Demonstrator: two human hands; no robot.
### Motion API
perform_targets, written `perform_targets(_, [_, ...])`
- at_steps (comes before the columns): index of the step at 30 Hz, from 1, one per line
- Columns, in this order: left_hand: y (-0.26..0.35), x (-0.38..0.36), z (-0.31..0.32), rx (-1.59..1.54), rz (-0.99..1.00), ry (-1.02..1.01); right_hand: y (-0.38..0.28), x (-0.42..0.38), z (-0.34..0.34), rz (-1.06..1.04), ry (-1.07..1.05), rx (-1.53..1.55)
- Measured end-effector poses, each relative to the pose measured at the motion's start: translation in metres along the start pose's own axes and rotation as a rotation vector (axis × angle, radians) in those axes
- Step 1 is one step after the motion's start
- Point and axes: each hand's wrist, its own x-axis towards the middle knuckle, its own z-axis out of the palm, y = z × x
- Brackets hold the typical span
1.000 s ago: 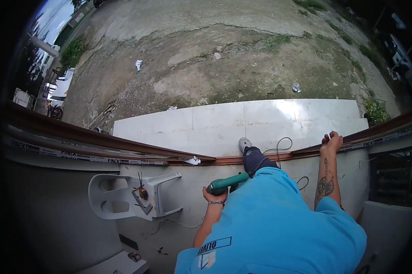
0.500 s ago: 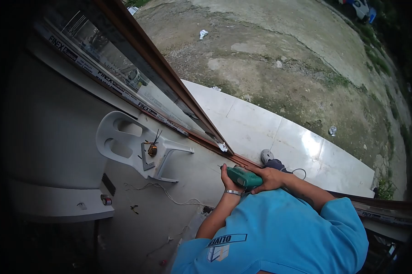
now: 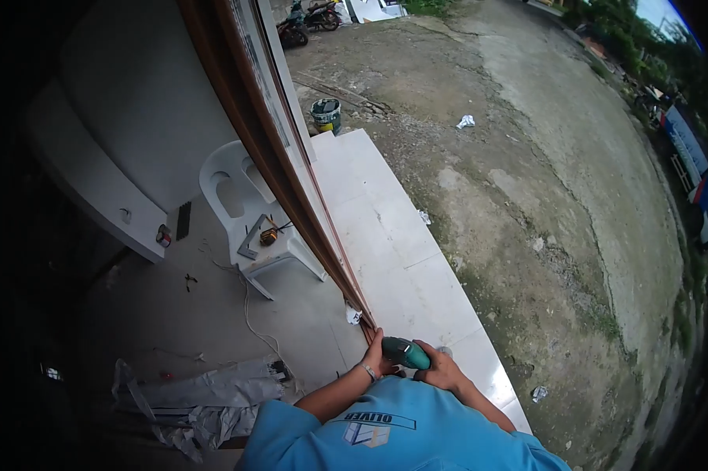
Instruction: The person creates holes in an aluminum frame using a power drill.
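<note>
A green power drill (image 3: 407, 353) is held in front of my blue shirt, close to the lower end of the brown door frame (image 3: 279, 177). My left hand (image 3: 379, 357), with a metal band at the wrist, is closed around the drill's left end. At its other end, my right hand (image 3: 442, 370) grips the body; the handle is mostly hidden. White crumpled material (image 3: 353, 314) hangs at the frame's lower edge, just beyond my left hand. The drill's tip cannot be made out against the frame.
A white plastic chair (image 3: 240, 206) carries a tape measure (image 3: 269, 236) and a metal square (image 3: 249, 239). A cord (image 3: 252, 318) and plastic-wrapped lengths (image 3: 205, 404) lie on the floor. Outside are a tiled step (image 3: 401, 243) and a bucket (image 3: 325, 115).
My view has turned, bringing the bucket, motorcycles and wrapped lengths into sight. The door frame now appears steeper. Both hands still hold the drill, now lower and slightly left in view.
</note>
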Motion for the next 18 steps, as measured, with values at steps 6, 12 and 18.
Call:
perform_targets(6, [0.001, 0.055, -0.002, 0.956, 1.066, 0.743, 0.135, -0.031, -0.109, 0.350, 0.402, 0.109])
perform_targets(12, [0.038, -0.004, 0.071, 0.609, 1.535, 0.977, 0.135, -0.026, -0.233, 0.318, 0.517, 0.334])
perform_targets(18, [0.060, 0.007, 0.094, 0.513, 1.583, 0.923, 0.082, 0.013, -0.335, 0.104, 0.434, -0.017])
